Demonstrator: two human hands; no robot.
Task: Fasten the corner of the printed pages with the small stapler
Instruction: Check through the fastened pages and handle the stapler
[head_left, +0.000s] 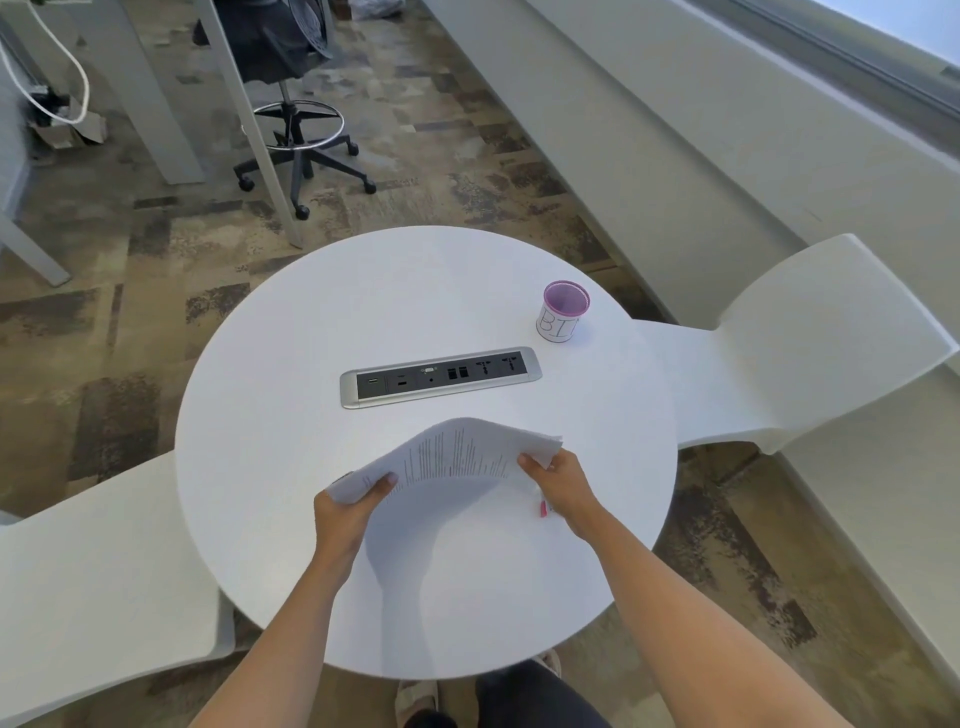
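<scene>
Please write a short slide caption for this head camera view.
Both hands, left and right, hold printed pages arched above a round white table.

Head view, close above table (291, 364); facing down-forward.

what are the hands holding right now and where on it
Both hold the printed pages above the table: the left hand pinches the near-left corner, the right hand grips the right edge. The stack bows upward between them.

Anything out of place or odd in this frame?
Nothing damaged or spilled. The printed pages are held off the table by both hands, left hand and right hand, bowed upward with fanned edges.
</scene>
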